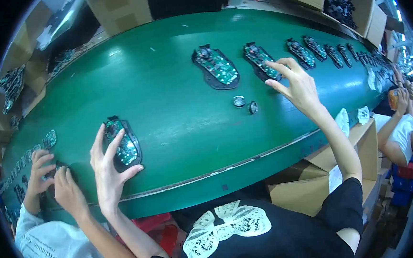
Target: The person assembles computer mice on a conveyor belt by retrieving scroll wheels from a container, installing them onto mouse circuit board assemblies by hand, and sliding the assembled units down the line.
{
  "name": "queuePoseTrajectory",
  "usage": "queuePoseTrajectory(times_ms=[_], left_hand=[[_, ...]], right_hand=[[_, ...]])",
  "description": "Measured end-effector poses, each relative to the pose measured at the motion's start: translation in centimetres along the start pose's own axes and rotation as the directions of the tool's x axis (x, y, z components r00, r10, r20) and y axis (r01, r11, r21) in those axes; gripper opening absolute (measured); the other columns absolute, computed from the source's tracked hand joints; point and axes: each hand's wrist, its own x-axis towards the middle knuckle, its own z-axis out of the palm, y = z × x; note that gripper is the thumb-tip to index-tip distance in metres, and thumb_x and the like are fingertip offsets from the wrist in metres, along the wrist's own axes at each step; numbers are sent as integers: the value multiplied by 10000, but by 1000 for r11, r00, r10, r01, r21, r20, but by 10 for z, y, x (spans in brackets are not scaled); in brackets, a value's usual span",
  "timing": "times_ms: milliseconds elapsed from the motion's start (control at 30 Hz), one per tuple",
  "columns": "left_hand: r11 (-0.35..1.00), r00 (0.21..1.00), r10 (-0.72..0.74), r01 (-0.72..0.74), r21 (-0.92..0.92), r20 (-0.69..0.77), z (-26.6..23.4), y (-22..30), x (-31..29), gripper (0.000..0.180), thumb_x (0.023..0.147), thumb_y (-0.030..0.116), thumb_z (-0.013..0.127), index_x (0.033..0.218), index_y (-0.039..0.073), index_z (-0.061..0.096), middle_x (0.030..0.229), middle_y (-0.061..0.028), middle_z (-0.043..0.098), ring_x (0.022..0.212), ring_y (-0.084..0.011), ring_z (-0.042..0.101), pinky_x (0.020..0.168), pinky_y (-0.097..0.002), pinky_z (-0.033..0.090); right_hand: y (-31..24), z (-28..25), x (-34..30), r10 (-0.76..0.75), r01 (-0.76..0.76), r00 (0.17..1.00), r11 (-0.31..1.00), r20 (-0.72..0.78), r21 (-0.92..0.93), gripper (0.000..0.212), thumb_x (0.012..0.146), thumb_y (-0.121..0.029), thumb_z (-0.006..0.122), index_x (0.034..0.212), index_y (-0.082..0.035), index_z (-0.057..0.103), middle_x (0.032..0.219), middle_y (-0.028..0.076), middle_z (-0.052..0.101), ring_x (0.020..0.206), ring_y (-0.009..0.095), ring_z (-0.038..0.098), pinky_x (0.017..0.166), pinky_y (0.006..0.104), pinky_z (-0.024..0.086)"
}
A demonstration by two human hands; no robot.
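Observation:
My left hand [110,171] is at a mouse-shaped black base with a green circuit board [129,151] on the belt, fingers along its left side and thumb at its lower end. Further right, my right hand [299,86] grips the lower right end of a similar board assembly [257,58], index finger and thumb on either side. Between the hands lies another board assembly [221,70], touched by neither. Below it are two small dark round parts that look like wheels, a left one [239,101] and a right one [253,107].
Several more board assemblies [301,54] line the green belt [177,116] toward the far right. At left a co-worker's hands [67,189] work near a row of small boards [26,156]. Cardboard boxes [119,10] stand behind the belt; an open carton [302,194] sits below my right arm.

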Motion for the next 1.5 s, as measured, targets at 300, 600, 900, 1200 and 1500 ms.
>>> queuePoseTrajectory(times_ms=[300,600,900,1200,1500], left_hand=[[993,996,83,-84,85,10,52,95,12,935,577,217,930,1436,199,563,1535,-211,382,1313,-411,432,1118,-488,380],[993,993,106,-102,-64,60,47,114,12,978,532,170,944,1435,222,573,1575,-179,348,1347,-393,383,1125,-486,370],[986,973,144,-157,61,182,48,110,11,703,646,118,876,1302,289,689,1596,-177,349,1356,-391,430,1100,-470,406],[978,972,207,-207,-11,114,54,91,8,634,657,134,863,1250,301,715,1574,-157,394,1322,-388,451,1067,-456,448],[970,963,238,-243,22,124,53,90,12,612,653,181,855,1232,319,712,1542,-124,431,1298,-369,470,1065,-460,446]], right_hand=[[12,13,32,-113,110,993,991,-38,-81,372,896,-264,738,1239,-131,684,1185,92,630,1057,300,641,840,416,547],[-62,-13,4,-473,476,868,879,152,24,370,783,-129,777,1142,-109,692,1131,64,631,1010,250,611,919,419,505],[-79,-3,18,-498,487,849,867,177,103,329,753,-52,773,1069,-25,685,1027,91,676,918,262,638,846,394,523],[-132,21,39,-404,303,910,802,96,514,336,807,11,776,1132,-60,737,984,102,679,794,222,644,659,321,518],[-155,50,47,-329,314,943,827,-52,466,226,800,-56,831,1006,-34,741,831,43,682,569,104,591,470,235,450]])
